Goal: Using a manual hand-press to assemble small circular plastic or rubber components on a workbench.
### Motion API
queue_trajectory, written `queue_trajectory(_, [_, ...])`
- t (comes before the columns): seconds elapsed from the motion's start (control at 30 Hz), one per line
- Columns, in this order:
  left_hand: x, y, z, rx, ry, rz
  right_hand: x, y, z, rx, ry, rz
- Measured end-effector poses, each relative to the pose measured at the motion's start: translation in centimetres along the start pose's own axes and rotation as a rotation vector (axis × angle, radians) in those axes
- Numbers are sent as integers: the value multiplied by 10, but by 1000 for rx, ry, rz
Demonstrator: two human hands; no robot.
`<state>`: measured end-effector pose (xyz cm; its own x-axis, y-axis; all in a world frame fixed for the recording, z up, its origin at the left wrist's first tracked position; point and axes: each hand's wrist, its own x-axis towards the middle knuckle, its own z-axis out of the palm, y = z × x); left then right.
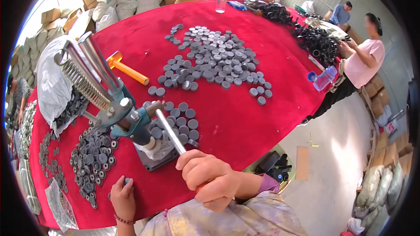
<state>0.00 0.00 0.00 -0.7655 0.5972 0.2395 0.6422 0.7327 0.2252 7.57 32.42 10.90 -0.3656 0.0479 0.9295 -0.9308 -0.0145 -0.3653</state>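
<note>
My right hand (209, 178) is wrapped round the end of the metal lever (169, 130) of a bench press. The teal press (139, 124) has a coil spring (85, 83) and stands on a dark base plate (153, 164). Clear plastic (161, 150) is bunched about the foot of its column. Left of the base, my left hand (123, 199) pinches a small grey round cap (127, 181) between thumb and finger, low over the red cloth. Nearest to it lies a heap of grey ringed discs (94, 153). Grey caps (181, 122) are gathered behind the press foot.
A large spread of grey caps (218, 57) covers the middle of the red table (271, 100). An orange hammer (129, 69) lies behind the press. White sacks (54, 78) and a plastic bag (60, 205) are at left. Co-workers sit by black parts (315, 43) at far right.
</note>
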Motion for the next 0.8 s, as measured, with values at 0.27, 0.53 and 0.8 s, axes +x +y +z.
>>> queue_trajectory(0.27, [66, -12, 11, 45, 195, -107, 4, -1, 0, -5, 2, -5])
queue_trajectory(0.53, [79, -30, 24, 135, 175, -175, 1, -2, -1, -33, -13, 6])
queue_trajectory(0.8, [56, -8, 16, -17, 123, -91, 1, -1, -1, -32, -14, -8])
